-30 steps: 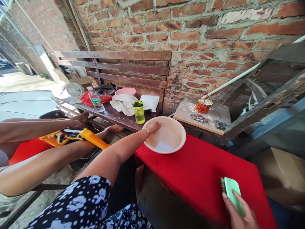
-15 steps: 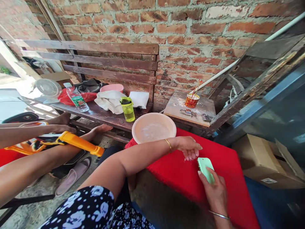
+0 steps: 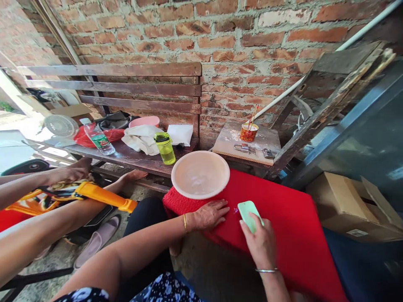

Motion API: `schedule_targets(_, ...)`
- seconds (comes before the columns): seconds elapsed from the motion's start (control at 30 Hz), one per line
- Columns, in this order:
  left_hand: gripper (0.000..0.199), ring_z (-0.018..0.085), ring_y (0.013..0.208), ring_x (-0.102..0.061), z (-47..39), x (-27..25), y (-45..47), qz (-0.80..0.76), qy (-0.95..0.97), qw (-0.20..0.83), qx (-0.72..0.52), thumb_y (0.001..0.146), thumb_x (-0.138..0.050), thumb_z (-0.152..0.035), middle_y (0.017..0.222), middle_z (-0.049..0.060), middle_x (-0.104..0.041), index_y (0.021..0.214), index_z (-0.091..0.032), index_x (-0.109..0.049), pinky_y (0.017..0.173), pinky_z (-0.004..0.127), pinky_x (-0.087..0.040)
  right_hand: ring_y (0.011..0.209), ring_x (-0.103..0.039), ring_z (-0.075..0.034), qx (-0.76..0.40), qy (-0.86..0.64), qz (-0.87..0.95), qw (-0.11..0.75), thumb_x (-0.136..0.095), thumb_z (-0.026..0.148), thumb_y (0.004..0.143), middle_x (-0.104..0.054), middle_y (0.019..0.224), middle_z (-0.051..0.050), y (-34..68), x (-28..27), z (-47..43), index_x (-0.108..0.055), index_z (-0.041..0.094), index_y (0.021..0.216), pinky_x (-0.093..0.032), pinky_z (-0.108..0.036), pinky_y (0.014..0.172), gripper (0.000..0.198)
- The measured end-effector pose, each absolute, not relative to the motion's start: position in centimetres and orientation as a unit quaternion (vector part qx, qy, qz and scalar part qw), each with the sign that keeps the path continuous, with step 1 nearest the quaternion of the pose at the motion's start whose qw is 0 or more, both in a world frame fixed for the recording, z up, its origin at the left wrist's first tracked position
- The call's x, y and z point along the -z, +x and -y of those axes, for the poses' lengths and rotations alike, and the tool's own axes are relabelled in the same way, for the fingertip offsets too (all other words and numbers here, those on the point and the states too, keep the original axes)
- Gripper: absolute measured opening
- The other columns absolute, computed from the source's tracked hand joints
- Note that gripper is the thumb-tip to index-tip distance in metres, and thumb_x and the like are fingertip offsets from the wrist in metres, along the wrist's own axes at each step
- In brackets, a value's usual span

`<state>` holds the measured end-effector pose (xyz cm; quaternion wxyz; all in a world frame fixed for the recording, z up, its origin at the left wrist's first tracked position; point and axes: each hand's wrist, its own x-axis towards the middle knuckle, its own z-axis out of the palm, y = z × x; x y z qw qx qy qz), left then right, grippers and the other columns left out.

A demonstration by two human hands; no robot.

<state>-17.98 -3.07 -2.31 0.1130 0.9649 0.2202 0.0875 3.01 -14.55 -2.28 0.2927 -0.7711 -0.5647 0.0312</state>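
Observation:
My left hand (image 3: 210, 214) lies flat on the red cloth (image 3: 283, 218) near its front edge, fingers stretched out and holding nothing. Just beyond it a pale pink basin (image 3: 200, 172) sits on the cloth, with cloudy liquid inside. My right hand (image 3: 261, 239) grips a mint-green scrubbing brush (image 3: 248, 212) by its back, with the bristle side down over the cloth and hidden from me. Between the left fingers and the brush there is a small whitish-purple spot (image 3: 236, 210) on the cloth, too small to make out.
Behind stands a wooden bench (image 3: 141, 159) with a green drink bottle (image 3: 165, 149), a water bottle (image 3: 99, 138) and a fan (image 3: 60, 126). A small table (image 3: 226, 144) bears a red tin (image 3: 248, 132) and padlocks. A cardboard box (image 3: 343, 205) is at right; another person's legs (image 3: 63, 214) at left.
My left hand has come down from above the cloth, moving left and toward me, to rest flat below the basin. The right hand has carried the brush to the left.

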Motion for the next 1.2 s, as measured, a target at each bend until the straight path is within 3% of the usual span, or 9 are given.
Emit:
schedule_targets(0.13,0.055,0.032,0.144,-0.038,2.8,4.0,-21.8,-0.216,0.97,0.055,-0.1,0.101,-0.045,-0.05,0.153,0.018,-0.044,0.144,-0.017,-0.051,0.117,0.048,-0.034,0.088,-0.06,-0.026,-0.028,-0.762,0.616,0.198,-0.051,0.05,0.091,-0.061,0.1,-0.01,2.5,2.5,13.9,-0.069,0.026,0.12,-0.047,-0.037,0.079,0.041)
schedule_targets(0.33,0.054,0.028,0.143,-0.041,2.6,4.2,-22.9,-0.219,0.968,0.049,-0.113,0.1,-0.045,-0.055,0.152,0.013,-0.046,0.143,-0.023,-0.053,0.119,0.043,-0.031,0.077,-0.057,-0.03,0.061,-0.881,0.452,0.126,-0.044,0.065,0.09,-0.057,0.079,-0.01,12.6,2.3,17.0,-0.069,0.02,0.121,-0.045,-0.039,0.066,0.06)
schedule_targets(0.5,0.054,0.028,0.143,-0.04,2.7,4.4,-22.6,-0.225,0.966,0.053,-0.117,0.1,-0.045,-0.055,0.152,0.013,-0.047,0.142,-0.022,-0.054,0.12,0.043,-0.03,0.083,-0.059,-0.027,0.02,-0.814,0.554,0.171,-0.05,0.058,0.091,-0.061,0.088,-0.01,5.6,1.3,14.3,-0.068,0.021,0.122,-0.046,-0.036,0.074,0.052)
schedule_targets(0.67,0.053,0.028,0.142,-0.041,2.7,4.0,-22.9,-0.215,0.967,0.05,-0.123,0.101,-0.042,-0.053,0.15,0.014,-0.049,0.141,-0.02,-0.055,0.118,0.044,-0.032,0.091,-0.061,-0.023,-0.024,-0.768,0.623,0.149,-0.059,0.044,0.092,-0.063,0.099,-0.008,-2.0,1.1,11.0,-0.068,0.028,0.122,-0.045,-0.033,0.08,0.035)
schedule_targets(0.8,0.053,0.029,0.141,-0.043,2.7,4.2,-22.9,-0.212,0.966,0.052,-0.135,0.102,-0.041,-0.052,0.15,0.016,-0.049,0.14,-0.018,-0.055,0.118,0.045,-0.033,0.087,-0.062,-0.024,-0.022,-0.828,0.548,0.113,-0.056,0.05,0.092,-0.063,0.094,-0.008,5.7,1.1,13.8,-0.068,0.026,0.124,-0.047,-0.033,0.078,0.042)
schedule_targets(1.0,0.052,0.029,0.141,-0.043,2.4,4.7,-23.0,-0.21,0.965,0.076,-0.137,0.1,-0.047,-0.052,0.151,0.014,-0.048,0.141,-0.021,-0.054,0.117,0.045,-0.034,0.075,-0.06,-0.03,0.027,-0.945,0.319,0.061,-0.031,0.074,0.091,-0.062,0.085,-0.012,16.6,0.5,19.1,-0.065,0.024,0.13,-0.048,-0.039,0.064,0.071)
schedule_targets(1.2,0.051,0.031,0.14,-0.045,2.4,4.6,-23.3,-0.206,0.966,0.075,-0.139,0.099,-0.05,-0.048,0.15,0.016,-0.048,0.14,-0.019,-0.056,0.116,0.048,-0.037,0.088,-0.06,-0.025,-0.012,-0.804,0.574,0.155,-0.057,0.051,0.091,-0.063,0.092,-0.009,3.9,0.4,12.3,-0.069,0.024,0.121,-0.046,-0.033,0.079,0.042)
